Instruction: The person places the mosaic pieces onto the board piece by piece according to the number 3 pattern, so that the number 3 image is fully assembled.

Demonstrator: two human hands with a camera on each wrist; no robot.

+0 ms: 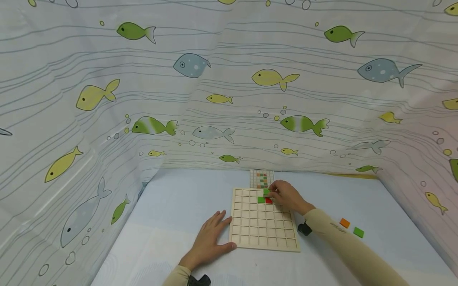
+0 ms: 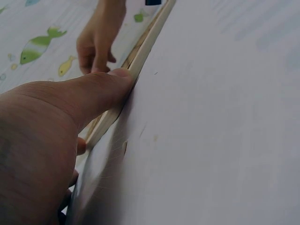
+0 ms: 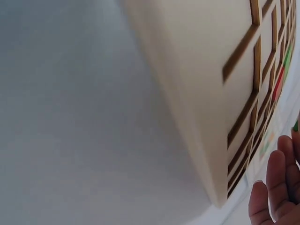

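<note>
green tile (image 1: pixel 266 192) is lying at the fingertips of the right hand (image 1: pixel 288 196), which is pinching it over the grid board (image 1: pixel 264 222), far row. the left hand (image 1: pixel 210 241), fingers spread, is touching the board's left edge.

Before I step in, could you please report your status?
Right hand pinching green tile over wooden grid board; left hand touching board's left edge; no obstruction seen.

Pale tabletop (image 1: pixel 179 194), white backdrop (image 1: pixel 247 113) — printed green, yellow, grey-blue fish (image 1: pixel 299 124)
</note>
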